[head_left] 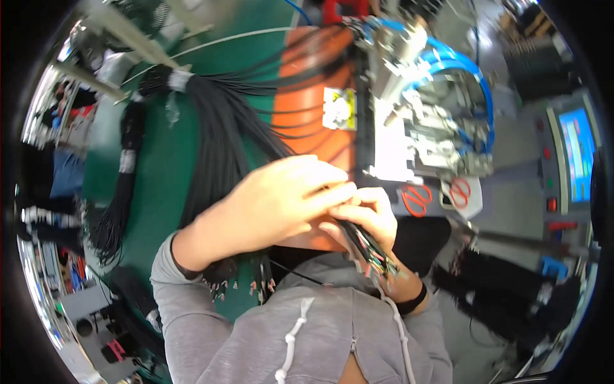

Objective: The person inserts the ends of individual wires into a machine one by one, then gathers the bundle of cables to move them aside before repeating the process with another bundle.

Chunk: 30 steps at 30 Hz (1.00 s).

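My right hand (371,217) is closed round a bunch of thin black cables (359,238) in front of my chest. Stripped ends with coloured inner wires fan out below it, towards my right wrist. From the left my left hand (268,198) reaches across, its fingers bent together against the right hand's fingertips; what they pinch is hidden. Beneath the left forearm runs a thick bundle of black cables (220,128), tied with a pale band near its far end. Its stripped tips hang below the left wrist.
An orange board (307,70) lies on the green table (173,144), crossed by cables, with a yellow-and-white label on it. A machine with blue hoses (489,96) stands at right, red-handled scissors (416,200) before it. Another cable bundle (128,173) lies left; a screen (575,153) stands far right.
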{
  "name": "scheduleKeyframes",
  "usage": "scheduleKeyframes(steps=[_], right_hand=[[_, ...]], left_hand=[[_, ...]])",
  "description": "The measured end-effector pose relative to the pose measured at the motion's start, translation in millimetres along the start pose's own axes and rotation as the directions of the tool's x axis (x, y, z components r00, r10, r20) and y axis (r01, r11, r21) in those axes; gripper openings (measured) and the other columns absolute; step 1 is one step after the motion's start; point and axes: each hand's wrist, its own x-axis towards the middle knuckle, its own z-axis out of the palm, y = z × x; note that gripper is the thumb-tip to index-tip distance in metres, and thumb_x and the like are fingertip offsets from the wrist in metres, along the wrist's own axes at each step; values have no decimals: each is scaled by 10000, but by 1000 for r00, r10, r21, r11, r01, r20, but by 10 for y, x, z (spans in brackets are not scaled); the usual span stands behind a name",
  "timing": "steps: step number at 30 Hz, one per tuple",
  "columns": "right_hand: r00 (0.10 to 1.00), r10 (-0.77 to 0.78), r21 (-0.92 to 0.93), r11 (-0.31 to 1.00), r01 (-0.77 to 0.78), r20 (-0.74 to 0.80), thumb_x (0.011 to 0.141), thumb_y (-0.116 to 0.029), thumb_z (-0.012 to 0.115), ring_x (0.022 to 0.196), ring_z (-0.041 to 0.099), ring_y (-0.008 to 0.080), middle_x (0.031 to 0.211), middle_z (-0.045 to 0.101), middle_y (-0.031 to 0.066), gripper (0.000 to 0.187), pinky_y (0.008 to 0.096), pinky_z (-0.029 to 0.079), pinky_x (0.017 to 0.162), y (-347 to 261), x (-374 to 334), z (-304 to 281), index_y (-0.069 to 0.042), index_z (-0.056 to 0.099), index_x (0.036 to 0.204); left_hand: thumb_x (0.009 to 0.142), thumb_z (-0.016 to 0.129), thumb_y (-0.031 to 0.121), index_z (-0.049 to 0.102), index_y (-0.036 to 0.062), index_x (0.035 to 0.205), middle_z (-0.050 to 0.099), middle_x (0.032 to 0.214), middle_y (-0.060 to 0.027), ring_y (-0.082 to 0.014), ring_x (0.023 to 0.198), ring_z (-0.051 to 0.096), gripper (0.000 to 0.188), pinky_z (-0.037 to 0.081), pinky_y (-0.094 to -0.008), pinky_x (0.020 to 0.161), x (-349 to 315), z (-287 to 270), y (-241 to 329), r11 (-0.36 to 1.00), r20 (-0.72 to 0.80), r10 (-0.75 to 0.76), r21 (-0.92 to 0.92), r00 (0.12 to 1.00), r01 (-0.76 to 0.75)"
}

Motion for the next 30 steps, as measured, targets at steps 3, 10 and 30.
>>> scheduleKeyframes(steps=[3, 10, 30], right_hand=[[997, -60, 258, 965, 47, 45, 692, 16, 799, 796, 641, 203, 973, 662, 119, 306, 298, 509, 679, 44, -15, -231, -27, 704, 979], [963, 262, 320, 919, -232, -55, 726, 66, 753, 859, 649, 215, 957, 674, 131, 257, 298, 512, 769, 200, -491, -672, 12, 681, 967], [862, 463, 611, 750, -255, -208, 747, 44, 748, 761, 638, 179, 876, 668, 128, 177, 277, 511, 672, 120, -270, -399, 17, 661, 898]], left_hand=[[682, 707, 103, 568, -10, 1159, 639, 1032, -133, -285, 914, 640, 510, 523, -335, 778, 127, 505, 46, 985, -332, 156, 122, 930, -122], [670, 668, 49, 632, 8, 970, 635, 736, -74, -221, 619, 617, 305, 467, -337, 550, 427, 958, -140, 967, -320, 253, 103, 913, -232], [732, 775, 92, 665, -21, 886, 653, 765, -114, -225, 620, 651, 220, 481, -290, 499, 468, 884, 79, 989, -412, 65, -96, 909, -115]])
